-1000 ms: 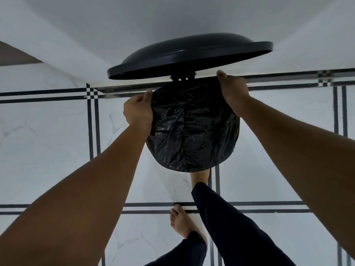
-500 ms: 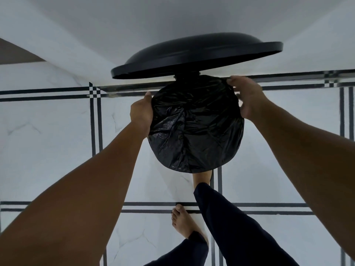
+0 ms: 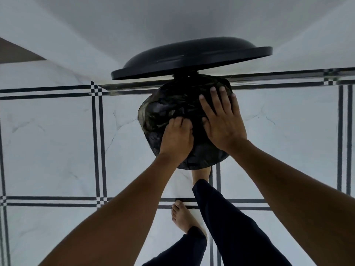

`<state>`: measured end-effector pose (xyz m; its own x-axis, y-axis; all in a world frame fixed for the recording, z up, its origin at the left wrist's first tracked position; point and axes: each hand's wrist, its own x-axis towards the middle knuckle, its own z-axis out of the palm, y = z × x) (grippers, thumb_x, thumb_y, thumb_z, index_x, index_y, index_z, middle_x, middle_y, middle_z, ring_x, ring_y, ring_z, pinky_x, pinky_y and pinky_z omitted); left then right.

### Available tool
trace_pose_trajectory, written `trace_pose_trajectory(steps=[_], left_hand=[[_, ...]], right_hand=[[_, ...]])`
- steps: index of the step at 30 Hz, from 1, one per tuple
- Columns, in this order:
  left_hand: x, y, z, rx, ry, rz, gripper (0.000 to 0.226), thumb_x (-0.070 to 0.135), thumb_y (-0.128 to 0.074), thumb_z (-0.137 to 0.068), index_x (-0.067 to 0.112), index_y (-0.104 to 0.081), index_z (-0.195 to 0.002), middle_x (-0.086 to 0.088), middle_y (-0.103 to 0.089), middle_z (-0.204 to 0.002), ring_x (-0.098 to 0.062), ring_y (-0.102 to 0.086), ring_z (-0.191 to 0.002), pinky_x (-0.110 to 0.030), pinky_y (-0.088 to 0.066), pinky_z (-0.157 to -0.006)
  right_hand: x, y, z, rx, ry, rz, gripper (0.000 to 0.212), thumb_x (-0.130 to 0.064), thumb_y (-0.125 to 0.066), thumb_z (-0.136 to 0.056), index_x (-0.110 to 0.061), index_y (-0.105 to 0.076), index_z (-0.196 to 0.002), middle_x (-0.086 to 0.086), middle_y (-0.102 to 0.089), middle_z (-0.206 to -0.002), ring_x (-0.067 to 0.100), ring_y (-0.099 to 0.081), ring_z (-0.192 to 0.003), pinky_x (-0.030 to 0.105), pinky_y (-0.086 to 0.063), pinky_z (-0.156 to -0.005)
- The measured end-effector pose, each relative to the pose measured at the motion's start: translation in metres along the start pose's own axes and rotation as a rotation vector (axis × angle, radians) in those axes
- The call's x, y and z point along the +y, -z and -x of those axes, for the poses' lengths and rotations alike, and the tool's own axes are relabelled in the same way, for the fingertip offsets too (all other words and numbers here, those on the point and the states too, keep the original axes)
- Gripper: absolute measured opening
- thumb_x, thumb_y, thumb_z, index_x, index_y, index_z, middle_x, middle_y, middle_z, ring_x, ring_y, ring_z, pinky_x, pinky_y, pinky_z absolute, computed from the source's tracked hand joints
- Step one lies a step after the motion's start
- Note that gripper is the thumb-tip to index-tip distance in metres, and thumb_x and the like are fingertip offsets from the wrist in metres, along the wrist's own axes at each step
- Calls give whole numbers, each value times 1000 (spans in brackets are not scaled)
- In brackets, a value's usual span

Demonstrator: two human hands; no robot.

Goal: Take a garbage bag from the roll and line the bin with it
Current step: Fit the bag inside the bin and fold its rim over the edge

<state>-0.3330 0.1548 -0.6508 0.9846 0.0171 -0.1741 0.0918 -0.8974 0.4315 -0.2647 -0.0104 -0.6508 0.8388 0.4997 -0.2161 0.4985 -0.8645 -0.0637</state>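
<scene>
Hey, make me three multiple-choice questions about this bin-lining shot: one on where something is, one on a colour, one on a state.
1. Where is the right hand?
A. flat on the garbage bag
B. on the lid
C. on the floor

2. What colour is the garbage bag?
A. white
B. black
C. blue

3. How does the bin's lid stand?
A. shut
B. lying on the floor
C. raised open

Answers: 1 A, its spread fingers lie across the plastic. 2 B, the crinkled film over the bin mouth is black. 3 C, the lid tilts up behind the covered mouth, where the left hand also works.
</scene>
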Motion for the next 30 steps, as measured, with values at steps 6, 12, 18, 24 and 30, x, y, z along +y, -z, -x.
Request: trace_pose_trajectory(steps=[6,12,18,24,30], left_hand=[[-4,-17,-29,-446,287,-288,95,70,-69,-76,22,-37,-151,-15,-45,-153,-38,-37,-142,-52,-24,-118],[-10,-28,-46,-605,301,-420,113,79,-60,-79,11,-16,-159,-22,-25,-160,-41,-20,-148,-48,-10,-123],[-8,-47,-27,-83,147,-179,29,19,-65,-81,9,-70,-107,-19,-61,-109,-42,-55,-102,-49,-43,-88],[-9,-79,-49,-161,-27,59,32,4,-47,-87,-2,-72,-105,-27,-70,-106,-43,-68,-97,-45,-57,-86],[-25,-125,-56,-286,261,-42,51,22,-42,-106,14,-36,-156,-28,-58,-140,-44,-59,-125,-49,-47,-103]], right_hand=[[11,-14,-6,-41,-21,143,91,-73,-28,-96,-11,-19,-162,18,-6,-170,38,1,-157,59,-6,-124],[12,-23,-3,-40,7,284,110,-74,-52,-84,-16,-3,-164,19,10,-169,40,10,-156,62,-6,-123],[10,-19,-4,-24,-2,241,84,-61,-41,-97,-19,-12,-163,19,4,-170,40,6,-156,63,-6,-123],[11,-19,-4,-71,4,249,72,-43,-46,-99,-29,-16,-163,18,13,-169,42,13,-155,64,-2,-122],[11,-20,-3,-118,6,346,81,-51,-54,-94,-30,-15,-163,18,19,-168,44,18,-153,69,-5,-119]])
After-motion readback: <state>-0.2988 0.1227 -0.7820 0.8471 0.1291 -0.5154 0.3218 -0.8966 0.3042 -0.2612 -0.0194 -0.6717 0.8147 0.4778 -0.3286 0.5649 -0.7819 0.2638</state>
